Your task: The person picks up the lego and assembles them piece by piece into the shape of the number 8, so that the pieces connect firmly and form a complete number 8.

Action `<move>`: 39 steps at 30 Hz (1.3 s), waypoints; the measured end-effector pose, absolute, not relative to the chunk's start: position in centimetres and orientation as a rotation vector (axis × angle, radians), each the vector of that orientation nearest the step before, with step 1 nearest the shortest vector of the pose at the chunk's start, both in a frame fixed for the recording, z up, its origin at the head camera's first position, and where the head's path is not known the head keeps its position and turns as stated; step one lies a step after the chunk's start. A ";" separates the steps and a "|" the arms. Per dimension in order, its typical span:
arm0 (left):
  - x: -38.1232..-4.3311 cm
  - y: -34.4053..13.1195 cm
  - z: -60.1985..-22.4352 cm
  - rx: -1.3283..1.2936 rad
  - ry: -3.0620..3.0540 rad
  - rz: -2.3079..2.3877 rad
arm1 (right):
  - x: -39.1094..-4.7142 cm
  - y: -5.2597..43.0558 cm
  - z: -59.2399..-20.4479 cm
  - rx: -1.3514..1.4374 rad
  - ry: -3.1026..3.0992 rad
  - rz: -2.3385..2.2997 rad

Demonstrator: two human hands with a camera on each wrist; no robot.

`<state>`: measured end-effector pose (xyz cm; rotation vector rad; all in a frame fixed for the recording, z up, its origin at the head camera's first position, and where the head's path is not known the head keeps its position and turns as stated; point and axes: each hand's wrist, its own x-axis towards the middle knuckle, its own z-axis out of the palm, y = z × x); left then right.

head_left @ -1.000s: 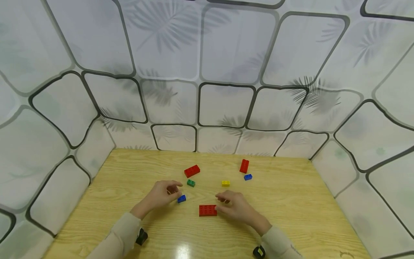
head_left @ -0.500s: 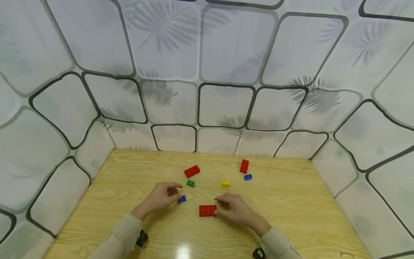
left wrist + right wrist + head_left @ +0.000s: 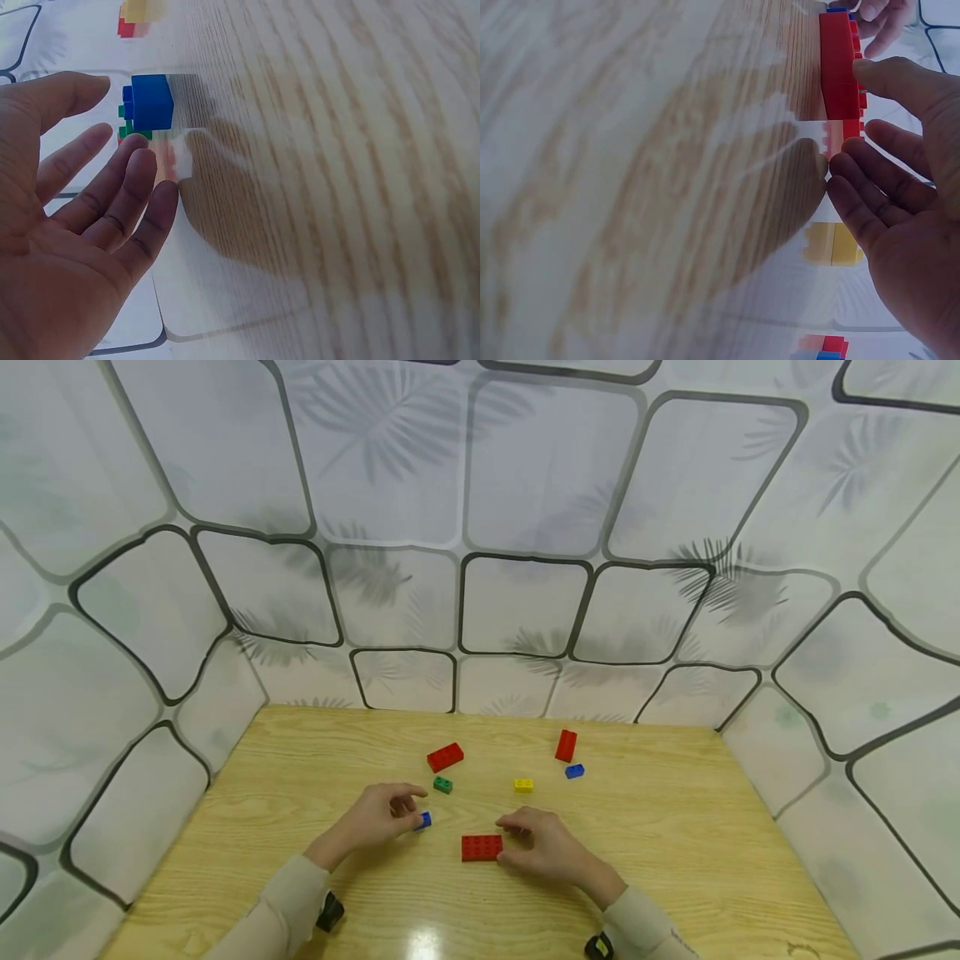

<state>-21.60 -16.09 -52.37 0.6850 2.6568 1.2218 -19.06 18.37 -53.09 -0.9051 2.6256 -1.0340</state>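
1. No text, label, brand, number or sign is readable in any view.
2. On the right sleeve (image 3: 645, 922), to the lower right of the nearest red brick (image 3: 482, 848), runs a row of small dark marks (image 3: 681, 937), too small to make out as letters.
3. The black wrist device (image 3: 598, 947), also to the lower right of that brick, bears a yellowish patch; whether it is a label cannot be told.
4. Farther right of the brick, the tabletop (image 3: 720, 860) bears a brownish squiggle (image 3: 804, 948), not legible as writing.
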 end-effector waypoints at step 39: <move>-21.5 -16.0 -52.0 0.725 2.546 1.071 | -18.9 18.1 -53.4 -0.842 2.646 -0.923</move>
